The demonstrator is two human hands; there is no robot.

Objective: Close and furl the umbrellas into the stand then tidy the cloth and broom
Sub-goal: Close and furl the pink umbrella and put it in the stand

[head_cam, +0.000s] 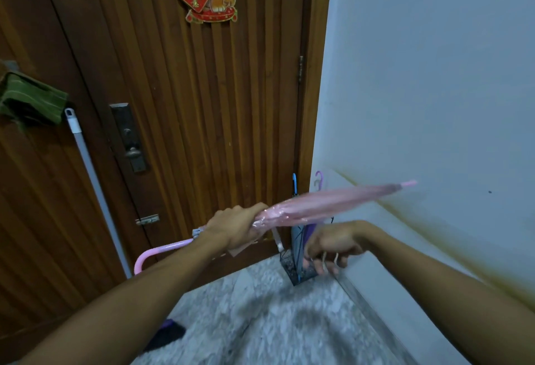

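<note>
Left hand (236, 230) grips the furled pink umbrella (327, 205); right hand (333, 244) — loosely curled, empty.

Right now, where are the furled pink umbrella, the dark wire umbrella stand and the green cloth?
Furled pink umbrella (327, 205): head view, mid-canopy.
Dark wire umbrella stand (292, 270): head view, lower front wall.
Green cloth (29, 101): head view, its middle.

Single head-worn wide-angle view, looking forward and down from just behind both forearms. It faces a room corner: wooden door (185, 104) beyond the left grip (234, 230), white wall (434, 89) beyond the right grip (333, 246), floor (260, 321) below both. Grips close to lens, edges bowed.
</note>
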